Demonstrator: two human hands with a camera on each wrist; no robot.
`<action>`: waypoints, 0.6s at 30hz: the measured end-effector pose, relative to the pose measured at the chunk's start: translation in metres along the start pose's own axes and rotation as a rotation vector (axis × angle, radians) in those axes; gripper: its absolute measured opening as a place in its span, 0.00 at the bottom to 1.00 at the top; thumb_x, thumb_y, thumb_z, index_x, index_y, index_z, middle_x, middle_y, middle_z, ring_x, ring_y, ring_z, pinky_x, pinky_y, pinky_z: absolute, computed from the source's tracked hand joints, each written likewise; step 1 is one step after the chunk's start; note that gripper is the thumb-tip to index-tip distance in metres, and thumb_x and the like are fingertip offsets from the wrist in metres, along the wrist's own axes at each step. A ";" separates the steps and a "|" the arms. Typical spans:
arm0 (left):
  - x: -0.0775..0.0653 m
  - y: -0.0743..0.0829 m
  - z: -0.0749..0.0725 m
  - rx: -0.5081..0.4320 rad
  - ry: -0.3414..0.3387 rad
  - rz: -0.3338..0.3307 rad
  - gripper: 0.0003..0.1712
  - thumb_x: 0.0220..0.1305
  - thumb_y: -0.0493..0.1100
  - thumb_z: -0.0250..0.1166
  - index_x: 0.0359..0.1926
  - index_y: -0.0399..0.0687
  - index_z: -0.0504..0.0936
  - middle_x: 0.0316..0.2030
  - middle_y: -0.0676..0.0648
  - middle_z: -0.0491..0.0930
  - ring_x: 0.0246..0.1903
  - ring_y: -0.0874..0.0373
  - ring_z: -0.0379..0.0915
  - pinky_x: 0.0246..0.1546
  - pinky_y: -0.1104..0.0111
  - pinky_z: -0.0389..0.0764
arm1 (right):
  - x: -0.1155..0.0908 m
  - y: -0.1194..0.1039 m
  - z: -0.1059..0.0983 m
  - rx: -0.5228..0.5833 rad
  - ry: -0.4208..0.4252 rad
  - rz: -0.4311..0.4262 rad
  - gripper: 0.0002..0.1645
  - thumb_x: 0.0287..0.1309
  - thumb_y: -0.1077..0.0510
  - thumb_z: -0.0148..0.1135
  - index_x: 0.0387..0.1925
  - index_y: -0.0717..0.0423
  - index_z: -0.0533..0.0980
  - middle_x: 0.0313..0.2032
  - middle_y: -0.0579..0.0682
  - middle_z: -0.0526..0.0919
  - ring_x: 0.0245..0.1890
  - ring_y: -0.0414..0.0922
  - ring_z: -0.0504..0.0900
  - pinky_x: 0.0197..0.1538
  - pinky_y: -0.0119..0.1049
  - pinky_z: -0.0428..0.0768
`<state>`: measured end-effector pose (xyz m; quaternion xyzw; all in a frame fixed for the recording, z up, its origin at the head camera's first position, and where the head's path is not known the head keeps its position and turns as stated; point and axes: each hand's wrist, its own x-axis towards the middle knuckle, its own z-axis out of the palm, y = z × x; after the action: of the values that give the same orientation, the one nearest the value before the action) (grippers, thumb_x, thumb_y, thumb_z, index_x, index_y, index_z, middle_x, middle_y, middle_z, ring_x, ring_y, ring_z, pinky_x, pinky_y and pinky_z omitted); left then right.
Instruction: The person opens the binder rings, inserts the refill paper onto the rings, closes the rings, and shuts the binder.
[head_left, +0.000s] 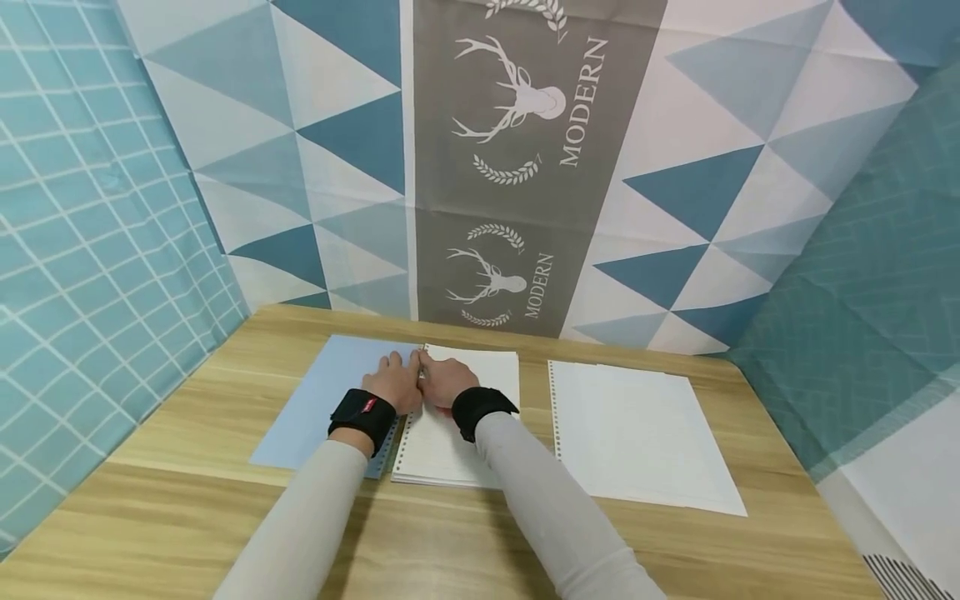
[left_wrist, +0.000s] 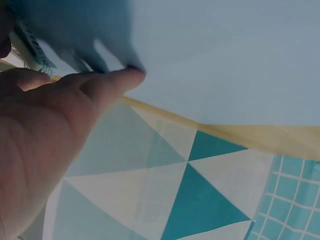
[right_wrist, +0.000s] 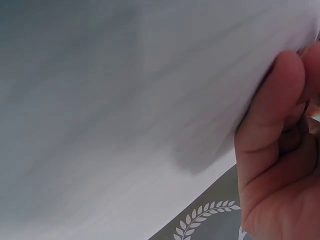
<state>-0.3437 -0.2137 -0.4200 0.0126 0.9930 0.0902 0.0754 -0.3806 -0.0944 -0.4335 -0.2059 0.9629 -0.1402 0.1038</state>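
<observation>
"Where does the paper stack point(head_left: 442, 450) lie?"

"On the worktop point(head_left: 435, 542), with the left sheet point(head_left: 318, 404) just beside it at nine o'clock and the right sheets point(head_left: 637, 433) apart at three."

"And on top?"

"The left hand point(head_left: 393, 387) is on the left sheet, toward its two o'clock; the right hand point(head_left: 447, 383) is over the paper stack, toward eleven."

"Behind?"

"The wall hanging point(head_left: 517, 167), at twelve, past the worktop's far edge."

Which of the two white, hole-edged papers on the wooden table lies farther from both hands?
The white rectangular paper at the right, with no hand over it; the other white paper lies under the right hand, beside the blue rectangular sheet.
</observation>
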 end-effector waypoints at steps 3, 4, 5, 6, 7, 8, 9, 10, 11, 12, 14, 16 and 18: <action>-0.003 0.002 0.002 0.006 0.025 -0.005 0.39 0.74 0.47 0.55 0.80 0.43 0.53 0.72 0.27 0.60 0.71 0.33 0.59 0.60 0.36 0.73 | -0.001 0.000 0.002 -0.012 0.020 0.006 0.36 0.77 0.43 0.49 0.80 0.34 0.53 0.09 0.44 0.71 0.06 0.40 0.66 0.14 0.33 0.64; -0.004 0.002 0.002 0.004 0.032 -0.011 0.38 0.75 0.47 0.55 0.79 0.43 0.54 0.72 0.27 0.60 0.71 0.33 0.59 0.60 0.36 0.73 | -0.001 0.001 0.003 -0.008 0.018 0.014 0.36 0.77 0.42 0.49 0.80 0.35 0.53 0.09 0.44 0.71 0.06 0.40 0.66 0.15 0.34 0.64; -0.005 0.001 0.002 0.004 0.034 -0.016 0.38 0.75 0.47 0.54 0.79 0.42 0.54 0.72 0.28 0.60 0.71 0.32 0.59 0.60 0.36 0.73 | -0.001 0.001 0.003 -0.007 0.015 0.023 0.37 0.76 0.42 0.49 0.80 0.36 0.52 0.09 0.44 0.71 0.06 0.40 0.66 0.15 0.34 0.64; -0.005 0.001 0.003 0.008 0.031 -0.021 0.38 0.76 0.47 0.54 0.80 0.42 0.53 0.73 0.28 0.60 0.72 0.32 0.59 0.61 0.37 0.73 | -0.002 0.001 0.003 -0.002 0.010 0.034 0.37 0.76 0.41 0.49 0.80 0.36 0.52 0.09 0.45 0.72 0.06 0.40 0.67 0.15 0.34 0.65; -0.006 0.001 0.003 0.009 0.031 -0.024 0.38 0.76 0.47 0.54 0.79 0.41 0.53 0.73 0.28 0.60 0.72 0.32 0.58 0.61 0.37 0.73 | -0.002 0.001 0.004 0.003 0.004 0.045 0.38 0.76 0.40 0.49 0.80 0.37 0.52 0.10 0.45 0.73 0.06 0.40 0.67 0.15 0.34 0.65; -0.006 0.001 0.003 0.009 0.032 -0.027 0.38 0.76 0.47 0.54 0.79 0.41 0.53 0.73 0.28 0.60 0.72 0.32 0.59 0.61 0.37 0.73 | -0.002 0.001 0.004 0.009 0.000 0.055 0.38 0.76 0.40 0.49 0.80 0.37 0.53 0.11 0.46 0.75 0.06 0.41 0.68 0.14 0.34 0.65; -0.006 0.002 0.004 0.011 0.034 -0.026 0.38 0.76 0.47 0.54 0.79 0.40 0.53 0.73 0.28 0.60 0.72 0.32 0.59 0.61 0.37 0.73 | -0.003 0.001 0.003 0.011 -0.005 0.064 0.38 0.76 0.39 0.49 0.80 0.37 0.52 0.13 0.48 0.78 0.07 0.41 0.69 0.15 0.34 0.66; -0.007 0.002 0.004 0.011 0.037 -0.025 0.38 0.76 0.47 0.54 0.79 0.40 0.53 0.73 0.27 0.60 0.72 0.32 0.58 0.61 0.37 0.73 | -0.003 0.001 0.003 0.006 -0.010 0.069 0.38 0.76 0.39 0.49 0.81 0.37 0.52 0.15 0.49 0.81 0.08 0.42 0.71 0.15 0.34 0.67; -0.007 0.002 0.004 0.011 0.040 -0.022 0.38 0.76 0.47 0.54 0.79 0.39 0.53 0.73 0.27 0.59 0.72 0.32 0.58 0.62 0.37 0.72 | -0.004 0.000 0.003 0.004 -0.004 0.071 0.38 0.75 0.39 0.49 0.80 0.37 0.52 0.20 0.51 0.85 0.10 0.43 0.74 0.16 0.35 0.69; -0.008 0.002 0.004 0.010 0.042 -0.019 0.38 0.76 0.47 0.54 0.79 0.39 0.52 0.73 0.27 0.59 0.73 0.32 0.57 0.63 0.37 0.72 | -0.006 0.000 0.002 -0.007 0.004 0.068 0.38 0.75 0.39 0.49 0.80 0.37 0.53 0.26 0.52 0.88 0.13 0.44 0.77 0.18 0.35 0.71; -0.012 0.003 0.003 -0.005 0.046 -0.011 0.39 0.75 0.46 0.55 0.79 0.38 0.53 0.73 0.27 0.59 0.73 0.32 0.57 0.64 0.37 0.70 | -0.011 -0.002 0.002 -0.035 0.026 0.042 0.38 0.75 0.39 0.50 0.80 0.39 0.54 0.39 0.54 0.90 0.24 0.46 0.84 0.26 0.37 0.76; -0.017 0.003 0.002 -0.022 0.034 0.002 0.38 0.74 0.45 0.57 0.78 0.37 0.55 0.72 0.27 0.60 0.72 0.31 0.57 0.65 0.37 0.69 | -0.018 -0.003 0.004 -0.055 0.041 -0.015 0.38 0.75 0.41 0.51 0.80 0.42 0.54 0.46 0.55 0.89 0.33 0.49 0.87 0.34 0.39 0.80; -0.022 0.004 0.000 -0.049 0.002 0.017 0.39 0.73 0.45 0.58 0.78 0.37 0.56 0.72 0.27 0.60 0.72 0.31 0.56 0.64 0.36 0.69 | -0.030 -0.003 0.003 -0.053 0.031 -0.088 0.40 0.74 0.44 0.53 0.80 0.48 0.54 0.48 0.58 0.87 0.41 0.51 0.86 0.42 0.40 0.81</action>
<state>-0.3216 -0.2109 -0.4157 0.0192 0.9904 0.1154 0.0739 -0.3522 -0.0851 -0.4309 -0.2486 0.9577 -0.1224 0.0769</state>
